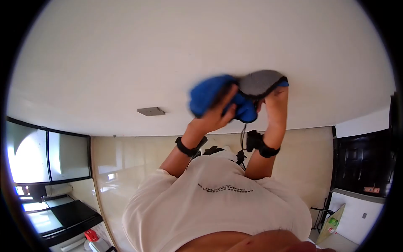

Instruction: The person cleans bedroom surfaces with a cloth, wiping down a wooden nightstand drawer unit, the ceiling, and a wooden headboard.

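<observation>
My left hand (pixel 216 116) grips a soft blue cloth item (pixel 212 93), its fingers spread across the blue side and smeared by motion. A rounded grey panel edged in black (pixel 261 84) joins the blue part on the right. What kind of item this is, I cannot make out; it resembles a slipper or a cap. My right hand (pixel 262 106) is closed at the lower edge of the grey panel, mostly hidden behind it. Black bands circle both wrists, and a thin dark cord hangs beside the right one.
A broad pale surface (pixel 189 46) stands behind the item, with a small grey plate (pixel 151 111) on it. Shiny beige floor (pixel 302 155) lies below. Dark-framed glass (pixel 69 155) is at the left, a black door (pixel 361 159) at the right, and a red-topped container (pixel 91 236) lower left.
</observation>
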Action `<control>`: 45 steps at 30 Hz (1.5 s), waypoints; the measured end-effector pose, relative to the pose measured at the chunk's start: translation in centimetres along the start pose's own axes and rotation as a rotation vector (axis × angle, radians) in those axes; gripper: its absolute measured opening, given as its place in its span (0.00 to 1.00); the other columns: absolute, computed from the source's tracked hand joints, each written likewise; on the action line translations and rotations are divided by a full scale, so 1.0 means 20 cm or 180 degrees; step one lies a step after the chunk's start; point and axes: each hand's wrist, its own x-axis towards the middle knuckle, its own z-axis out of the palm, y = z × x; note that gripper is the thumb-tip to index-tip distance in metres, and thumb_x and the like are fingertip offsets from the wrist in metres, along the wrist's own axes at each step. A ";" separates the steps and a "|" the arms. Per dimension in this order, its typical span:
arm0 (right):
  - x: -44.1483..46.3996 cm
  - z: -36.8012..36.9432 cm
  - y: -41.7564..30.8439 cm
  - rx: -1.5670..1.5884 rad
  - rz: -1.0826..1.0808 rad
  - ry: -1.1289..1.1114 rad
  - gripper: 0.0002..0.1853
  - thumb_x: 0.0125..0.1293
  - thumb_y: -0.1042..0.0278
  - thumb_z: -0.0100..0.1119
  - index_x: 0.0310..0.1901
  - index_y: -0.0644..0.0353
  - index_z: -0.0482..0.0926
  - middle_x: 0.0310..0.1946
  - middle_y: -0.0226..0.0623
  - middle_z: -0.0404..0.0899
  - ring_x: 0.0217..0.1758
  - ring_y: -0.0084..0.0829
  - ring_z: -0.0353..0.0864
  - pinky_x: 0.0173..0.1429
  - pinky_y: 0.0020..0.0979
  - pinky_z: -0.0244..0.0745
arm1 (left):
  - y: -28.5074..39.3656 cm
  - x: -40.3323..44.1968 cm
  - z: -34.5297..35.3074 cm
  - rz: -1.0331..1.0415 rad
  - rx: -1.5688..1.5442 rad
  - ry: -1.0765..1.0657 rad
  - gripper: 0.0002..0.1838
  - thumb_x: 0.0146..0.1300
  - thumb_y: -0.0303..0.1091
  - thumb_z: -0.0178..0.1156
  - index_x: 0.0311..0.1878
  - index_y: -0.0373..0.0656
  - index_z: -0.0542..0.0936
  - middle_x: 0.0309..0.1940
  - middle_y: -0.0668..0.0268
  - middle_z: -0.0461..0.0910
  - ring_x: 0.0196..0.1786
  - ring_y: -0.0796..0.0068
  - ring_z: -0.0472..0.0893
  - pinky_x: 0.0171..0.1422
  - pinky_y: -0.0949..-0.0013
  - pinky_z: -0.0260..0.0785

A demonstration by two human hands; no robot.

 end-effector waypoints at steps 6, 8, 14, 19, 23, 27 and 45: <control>0.01 -0.18 0.15 -0.2641 -0.0147 -0.0385 0.10 0.60 0.70 0.61 0.34 0.71 0.82 0.19 0.43 0.80 0.20 0.30 0.79 0.30 0.31 0.74 | -0.10 -0.30 0.14 -0.0437 0.0440 -0.0666 0.32 0.52 0.35 0.68 0.64 0.52 0.76 0.58 0.58 0.76 0.58 0.53 0.75 0.62 0.54 0.68; -0.07 -0.04 -0.05 -0.2401 -0.0599 -0.0131 0.15 0.60 0.62 0.66 0.37 0.69 0.82 0.24 0.46 0.82 0.26 0.35 0.80 0.37 0.34 0.75 | -0.09 -0.27 0.06 -0.0626 0.0779 -0.0547 0.28 0.49 0.34 0.69 0.58 0.51 0.79 0.56 0.60 0.77 0.57 0.55 0.77 0.60 0.54 0.69; -0.11 0.20 -0.05 -0.1213 -0.1294 -0.0457 0.15 0.60 0.65 0.68 0.43 0.67 0.81 0.36 0.43 0.84 0.39 0.36 0.82 0.45 0.32 0.75 | -0.10 0.00 -0.44 -0.0879 0.1706 0.0549 0.41 0.55 0.24 0.54 0.74 0.34 0.55 0.74 0.41 0.51 0.77 0.40 0.49 0.79 0.49 0.41; -0.09 0.28 -0.05 -0.1549 -0.2212 -0.0333 0.14 0.58 0.70 0.67 0.46 0.64 0.80 0.34 0.43 0.83 0.37 0.43 0.81 0.45 0.36 0.74 | -0.15 -0.15 -0.37 -0.1138 0.0556 0.1781 0.39 0.72 0.45 0.50 0.74 0.28 0.49 0.76 0.44 0.48 0.78 0.47 0.48 0.80 0.54 0.36; -0.07 0.31 0.29 -0.3296 -0.3044 -0.1084 0.16 0.51 0.66 0.65 0.44 0.53 0.82 0.28 0.37 0.75 0.35 0.37 0.79 0.43 0.38 0.72 | -0.01 -0.45 0.05 -0.2708 -0.1203 0.1991 0.34 0.74 0.45 0.46 0.73 0.30 0.53 0.71 0.53 0.59 0.74 0.62 0.56 0.77 0.63 0.44; 0.02 0.17 0.32 -0.2938 -0.3601 -0.1302 0.16 0.52 0.67 0.65 0.45 0.56 0.83 0.44 0.44 0.76 0.45 0.49 0.78 0.50 0.46 0.71 | 0.22 -0.41 -0.01 -0.2821 -0.2040 0.1532 0.31 0.71 0.43 0.49 0.70 0.30 0.60 0.62 0.58 0.71 0.63 0.70 0.70 0.69 0.66 0.59; 0.47 -1.64 0.34 -0.2944 -0.3383 0.1294 0.24 0.63 0.57 0.60 0.58 0.62 0.76 0.67 0.53 0.60 0.67 0.54 0.64 0.70 0.56 0.53 | 0.61 0.89 0.97 -0.0004 -0.0403 0.0155 0.20 0.56 0.32 0.62 0.55 0.48 0.78 0.48 0.59 0.79 0.49 0.52 0.78 0.54 0.55 0.71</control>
